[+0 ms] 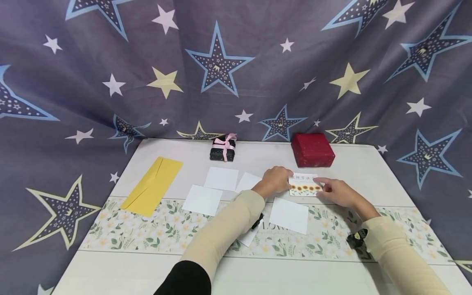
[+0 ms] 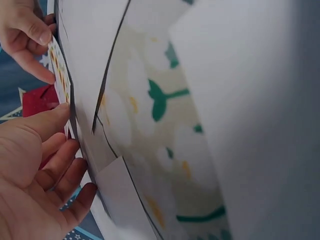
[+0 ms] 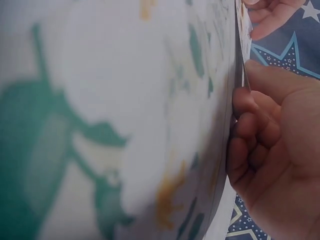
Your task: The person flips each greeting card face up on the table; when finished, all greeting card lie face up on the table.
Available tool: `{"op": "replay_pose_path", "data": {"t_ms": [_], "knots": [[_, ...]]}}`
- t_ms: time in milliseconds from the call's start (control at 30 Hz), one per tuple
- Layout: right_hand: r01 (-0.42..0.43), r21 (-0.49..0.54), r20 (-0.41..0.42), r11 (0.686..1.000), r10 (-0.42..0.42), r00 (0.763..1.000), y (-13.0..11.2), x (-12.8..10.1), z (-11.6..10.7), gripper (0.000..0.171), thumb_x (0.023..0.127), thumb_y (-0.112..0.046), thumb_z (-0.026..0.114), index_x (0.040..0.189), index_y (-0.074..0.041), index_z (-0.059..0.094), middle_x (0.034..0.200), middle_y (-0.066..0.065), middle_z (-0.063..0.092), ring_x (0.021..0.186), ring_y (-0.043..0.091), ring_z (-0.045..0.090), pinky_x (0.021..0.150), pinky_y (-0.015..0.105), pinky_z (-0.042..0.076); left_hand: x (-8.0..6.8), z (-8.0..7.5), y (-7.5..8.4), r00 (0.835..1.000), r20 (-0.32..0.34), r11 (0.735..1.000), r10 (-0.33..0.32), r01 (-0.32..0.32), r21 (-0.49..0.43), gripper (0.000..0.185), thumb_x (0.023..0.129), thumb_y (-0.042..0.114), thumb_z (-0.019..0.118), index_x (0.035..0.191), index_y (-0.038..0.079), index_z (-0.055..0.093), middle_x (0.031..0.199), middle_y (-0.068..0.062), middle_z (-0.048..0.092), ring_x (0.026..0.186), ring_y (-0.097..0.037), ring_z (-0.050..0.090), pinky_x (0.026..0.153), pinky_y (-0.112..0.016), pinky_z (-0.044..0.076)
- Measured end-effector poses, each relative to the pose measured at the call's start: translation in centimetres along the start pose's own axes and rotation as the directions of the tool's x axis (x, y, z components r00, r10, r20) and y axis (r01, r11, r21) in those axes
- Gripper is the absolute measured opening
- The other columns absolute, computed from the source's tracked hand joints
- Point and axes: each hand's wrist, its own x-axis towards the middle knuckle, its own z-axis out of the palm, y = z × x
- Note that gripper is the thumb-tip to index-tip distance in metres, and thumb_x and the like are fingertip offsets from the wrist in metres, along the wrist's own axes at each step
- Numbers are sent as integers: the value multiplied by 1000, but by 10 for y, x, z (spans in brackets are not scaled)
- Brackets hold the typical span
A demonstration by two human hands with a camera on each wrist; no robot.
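Low over the table's back half is a small card (image 1: 304, 188) printed with a row of sunflowers and a line of characters. My left hand (image 1: 275, 180) pinches its left edge, thumb on the printed face in the left wrist view. Its right edge is held by my right hand (image 1: 338, 192), between thumb and index finger in the right wrist view. Blank white cards lie nearby: one (image 1: 289, 215) just in front, others (image 1: 203, 200) to the left. One white card (image 1: 251, 235) is partly covered by my left forearm.
A dark red box (image 1: 313, 150) stands behind the right hand. Farther left at the back sits a small black gift box (image 1: 223, 149) with a pink bow. A yellow envelope (image 1: 152, 186) lies at the left. A star-patterned cloth (image 1: 236, 82) hangs behind the table.
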Motion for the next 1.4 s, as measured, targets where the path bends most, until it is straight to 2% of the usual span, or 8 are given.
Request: {"op": "replay_pose_path", "data": {"t_ms": [267, 800, 1167, 1400], "knots": [[7, -66, -2, 998, -7, 1000, 2, 5, 2, 61, 94, -23, 71, 150, -5, 50, 81, 2, 63, 70, 15, 51, 62, 28, 42, -2, 0, 1, 1000, 26, 994, -9, 7, 105, 46, 94, 46, 70, 137, 27, 66, 125, 0, 65, 113, -17, 60, 96, -36, 54], [-34, -53, 22, 998, 35, 999, -3, 8, 3, 62, 97, -24, 67, 153, -9, 46, 84, 3, 63, 74, 17, 53, 64, 30, 43, -4, 2, -5, 1000, 32, 995, 1, -4, 104, 44, 95, 45, 69, 134, 24, 67, 121, 0, 64, 109, -17, 60, 92, -35, 55], [42, -52, -60, 998, -45, 997, -9, -6, 0, 52, 98, -20, 66, 146, -4, 53, 87, 1, 70, 70, 13, 55, 61, 25, 45, -14, -9, -16, 1000, -2, 995, 8, -7, 101, 46, 95, 43, 70, 138, 26, 64, 129, 1, 65, 116, -18, 62, 96, -35, 55], [117, -32, -78, 993, -119, 990, -21, -19, 2, 46, 97, -14, 65, 141, -3, 59, 80, -1, 67, 66, 10, 52, 58, 24, 43, -35, -12, -24, 997, -10, 992, 79, -77, 103, 51, 94, 43, 71, 141, 25, 62, 130, 0, 66, 118, -19, 63, 97, -35, 55]]}}
